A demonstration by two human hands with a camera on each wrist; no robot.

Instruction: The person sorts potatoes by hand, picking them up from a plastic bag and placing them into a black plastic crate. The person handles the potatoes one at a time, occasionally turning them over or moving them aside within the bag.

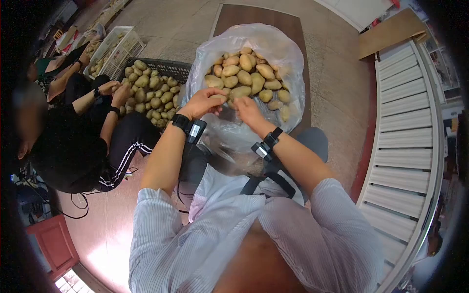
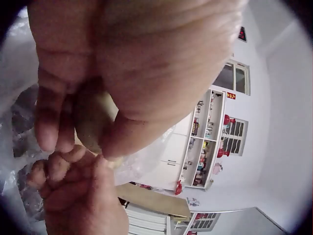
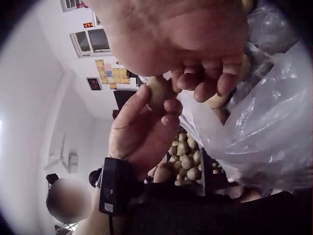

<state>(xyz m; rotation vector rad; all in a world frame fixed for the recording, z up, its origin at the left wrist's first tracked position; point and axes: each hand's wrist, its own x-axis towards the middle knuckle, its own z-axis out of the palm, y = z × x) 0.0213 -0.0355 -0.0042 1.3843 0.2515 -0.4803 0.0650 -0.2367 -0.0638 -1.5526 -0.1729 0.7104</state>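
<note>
My left hand (image 1: 202, 103) grips a potato (image 2: 93, 117) between thumb and fingers, over the near edge of a clear plastic bag (image 1: 200, 63). In the right wrist view the same potato (image 3: 159, 94) shows its pale brown skin. Close against it is my right hand (image 1: 250, 113), fingers curled, with fingertips (image 3: 188, 81) right at the potato's side. Whether the right fingers pinch it I cannot tell. Many loose potatoes (image 1: 244, 75) fill the bag beyond both hands.
Left of the bag stands a black crate (image 1: 171, 68) heaped with potatoes, with a white crate (image 1: 128, 46) behind it. A seated person (image 1: 73, 132) works with both hands at the black crate. A brown board (image 1: 273, 17) lies under the bag; a white radiator (image 1: 405, 127) runs along the right.
</note>
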